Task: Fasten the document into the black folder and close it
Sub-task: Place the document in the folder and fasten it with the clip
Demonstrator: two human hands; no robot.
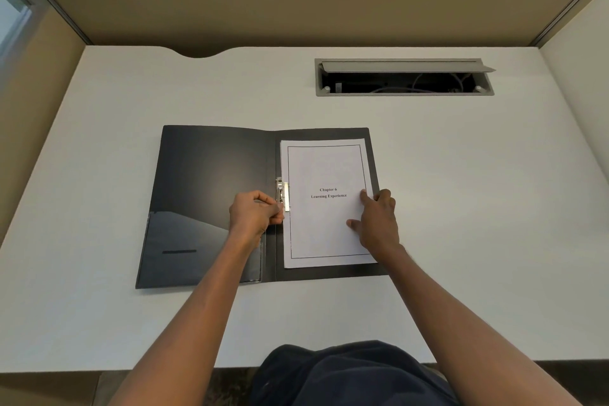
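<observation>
You are working at a white desk (461, 208) with the black folder (211, 175) lying open and flat in front of you, its inner pocket showing on the left cover. The document (326, 234), a title page reading "Chapter 6 Learning Experience", is lying on the folder's right half, its left edge sitting at the metal clip (282, 193) beside the spine. Your left hand (253, 214) is curling its fingertips around the lower end of that clip, pinching it. Your right hand (377, 221) is resting spread on the right side of the page, thumb and fingers apart and pressing the paper flat. The two hands are well apart, with the page's middle between them. An open cable hatch (403, 77) is sitting farther back in the desk.
</observation>
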